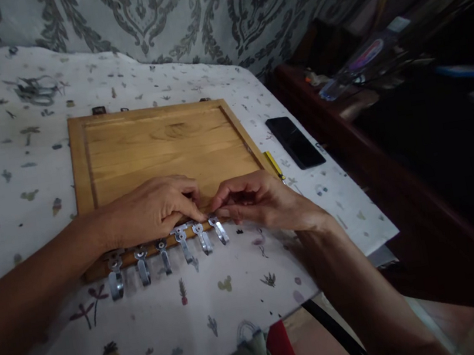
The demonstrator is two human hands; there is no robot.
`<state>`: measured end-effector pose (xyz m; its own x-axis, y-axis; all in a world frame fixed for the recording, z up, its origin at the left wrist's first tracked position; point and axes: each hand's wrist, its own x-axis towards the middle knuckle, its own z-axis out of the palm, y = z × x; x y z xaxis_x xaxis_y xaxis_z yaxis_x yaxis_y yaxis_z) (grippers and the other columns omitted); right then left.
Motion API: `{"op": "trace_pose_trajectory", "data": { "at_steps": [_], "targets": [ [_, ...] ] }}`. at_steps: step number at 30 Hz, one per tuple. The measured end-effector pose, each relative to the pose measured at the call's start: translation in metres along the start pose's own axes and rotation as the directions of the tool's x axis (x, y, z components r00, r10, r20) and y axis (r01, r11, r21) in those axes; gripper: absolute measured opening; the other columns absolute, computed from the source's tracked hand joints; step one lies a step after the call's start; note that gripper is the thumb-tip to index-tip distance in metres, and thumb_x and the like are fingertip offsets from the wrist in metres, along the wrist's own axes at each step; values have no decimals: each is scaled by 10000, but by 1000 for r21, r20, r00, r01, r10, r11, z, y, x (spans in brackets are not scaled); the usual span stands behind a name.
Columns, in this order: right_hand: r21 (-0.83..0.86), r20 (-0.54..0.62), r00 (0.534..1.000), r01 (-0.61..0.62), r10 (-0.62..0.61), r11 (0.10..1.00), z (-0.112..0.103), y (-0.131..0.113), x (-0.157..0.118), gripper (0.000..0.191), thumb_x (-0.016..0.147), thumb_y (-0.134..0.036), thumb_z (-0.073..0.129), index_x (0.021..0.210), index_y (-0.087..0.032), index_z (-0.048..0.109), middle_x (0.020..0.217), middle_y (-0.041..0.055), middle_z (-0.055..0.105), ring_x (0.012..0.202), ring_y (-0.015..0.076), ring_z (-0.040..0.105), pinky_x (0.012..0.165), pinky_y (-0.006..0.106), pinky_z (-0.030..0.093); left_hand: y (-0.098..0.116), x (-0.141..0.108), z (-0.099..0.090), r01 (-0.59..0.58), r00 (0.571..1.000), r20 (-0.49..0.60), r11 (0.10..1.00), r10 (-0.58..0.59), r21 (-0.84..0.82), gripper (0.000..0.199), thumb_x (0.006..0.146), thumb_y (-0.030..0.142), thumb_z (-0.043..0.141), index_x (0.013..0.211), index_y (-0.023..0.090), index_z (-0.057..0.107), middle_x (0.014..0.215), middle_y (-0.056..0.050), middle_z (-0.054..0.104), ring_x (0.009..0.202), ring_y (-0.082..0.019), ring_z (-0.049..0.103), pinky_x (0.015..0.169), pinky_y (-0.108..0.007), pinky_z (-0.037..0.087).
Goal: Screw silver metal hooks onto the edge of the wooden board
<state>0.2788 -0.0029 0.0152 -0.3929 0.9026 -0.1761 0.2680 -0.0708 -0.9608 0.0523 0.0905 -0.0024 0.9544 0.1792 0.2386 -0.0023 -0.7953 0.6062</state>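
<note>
A framed wooden panel (169, 143) lies flat on the table. Along its near edge sits a row of several silver metal hooks (185, 247), their curved ends sticking out toward me. My left hand (156, 207) rests over this edge, fingers bent and closed, its fingertips down by the hooks near the right end. Thumb and fingers pinched together, my right hand (253, 199) is at the rightmost hook (219, 230), close to the left fingertips. Whatever is between the fingertips of either hand is too small or hidden to make out.
Right of the panel lies a yellow-handled screwdriver (274, 163), with a black phone (296, 142) beyond it. A small pile of metal pieces (34, 90) is at the back left of the patterned tablecloth (8, 170). A plastic bottle (364, 60) lies farther right.
</note>
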Motion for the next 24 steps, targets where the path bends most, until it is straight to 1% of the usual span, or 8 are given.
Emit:
{"op": "trace_pose_trajectory", "data": {
  "at_steps": [3, 9, 14, 16, 19, 21, 24],
  "targets": [
    [-22, 9, 1000, 22, -22, 1000, 1, 0, 0, 124, 906, -253, 678, 900, -130, 688, 736, 5, 651, 633, 85, 540, 584, 221, 412, -1, 0, 1, -3, 1000, -5, 1000, 3, 1, 386, 923, 25, 506, 1022, 218, 825, 910, -36, 699, 832, -134, 657, 748, -236, 470],
    [-27, 20, 999, 50, -49, 998, 2, 1, 1, 92, 911, -226, 670, 909, -134, 668, 794, 10, 658, 688, 89, 572, 643, 231, 444, -1, -1, 1, -8, 1000, -10, 1000, 8, -8, 383, 913, 4, 525, 1015, 219, 824, 914, -31, 702, 838, -133, 666, 754, -232, 475],
    [-75, 50, 998, 36, -32, 997, 3, 4, 1, 120, 909, -250, 674, 917, -130, 682, 727, -6, 627, 609, 75, 506, 540, 202, 384, 0, -1, 0, -8, 1000, -8, 1000, 8, -17, 390, 902, -11, 524, 984, 222, 826, 934, -32, 713, 869, -139, 678, 780, -233, 481],
    [-73, 39, 999, 33, -31, 997, 3, 4, 1, 130, 904, -264, 681, 923, -135, 678, 685, -26, 591, 574, 67, 465, 508, 194, 354, 0, -1, 0, -9, 1000, -7, 1000, 8, -14, 387, 906, -7, 523, 985, 221, 827, 927, -32, 710, 860, -137, 674, 782, -233, 482],
    [-58, 20, 1000, 20, -19, 998, 3, 3, 1, 138, 903, -277, 684, 890, -141, 659, 640, -47, 543, 546, 60, 424, 491, 190, 324, -1, -2, 0, -7, 1000, -5, 1000, 7, -5, 394, 906, -4, 524, 1012, 223, 828, 926, -34, 710, 850, -136, 669, 766, -233, 477],
    [-62, 15, 1000, 10, -9, 998, 3, 3, 1, 151, 907, -284, 682, 868, -140, 657, 636, -42, 544, 548, 62, 423, 493, 192, 323, -1, -2, 1, 0, 1000, -6, 1000, 0, 3, 399, 903, -2, 527, 1017, 234, 828, 928, -30, 710, 849, -135, 667, 758, -231, 474],
    [-66, 7, 1000, 16, -16, 998, 3, 3, 1, 152, 908, -289, 684, 883, -142, 653, 647, -41, 544, 555, 64, 423, 500, 195, 324, -1, -3, 1, 7, 1000, -8, 1000, -7, 8, 392, 905, 4, 526, 1010, 232, 828, 927, -29, 709, 833, -134, 661, 752, -232, 474]
  ]
}}
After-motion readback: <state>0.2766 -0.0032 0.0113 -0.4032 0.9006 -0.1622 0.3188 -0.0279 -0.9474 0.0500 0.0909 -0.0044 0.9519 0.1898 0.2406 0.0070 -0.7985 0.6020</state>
